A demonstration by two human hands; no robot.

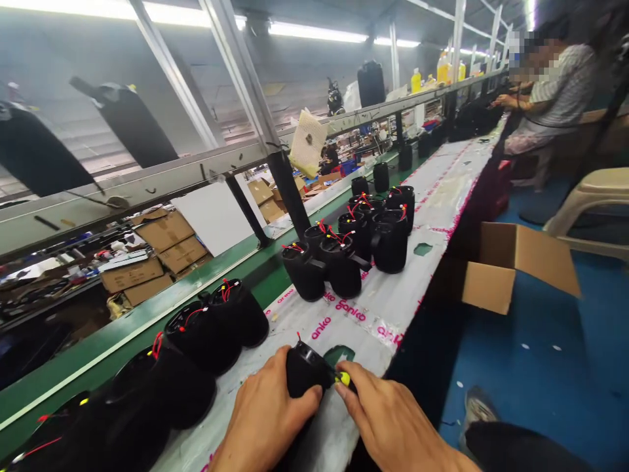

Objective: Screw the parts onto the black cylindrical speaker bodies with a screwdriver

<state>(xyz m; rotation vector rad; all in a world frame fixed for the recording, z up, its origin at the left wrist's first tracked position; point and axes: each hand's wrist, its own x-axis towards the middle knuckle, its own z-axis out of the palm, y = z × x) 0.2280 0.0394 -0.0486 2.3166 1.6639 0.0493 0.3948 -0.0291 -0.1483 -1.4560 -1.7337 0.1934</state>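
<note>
My left hand (268,406) is wrapped round a black, cup-shaped speaker housing (305,372), tilted toward the right. A short red wire sticks up from its upper rim. In my right hand (386,410) is a small yellow-and-black handled tool (343,378), pinched between thumb and fingers. Its thin dark tip meets the right side of the housing; the exact contact is too small to make out. Left of my hands, a row of similar black housings (238,314) with red wires lines the bench. Another cluster of housings (390,242) stands farther along.
The bench is covered with white printed sheeting (354,311), torn in places. A metal rail (388,108) on posts runs along the left. An open cardboard box (489,285) and a beige plastic chair (594,203) are at the right. Another person (565,85) sits at the far end.
</note>
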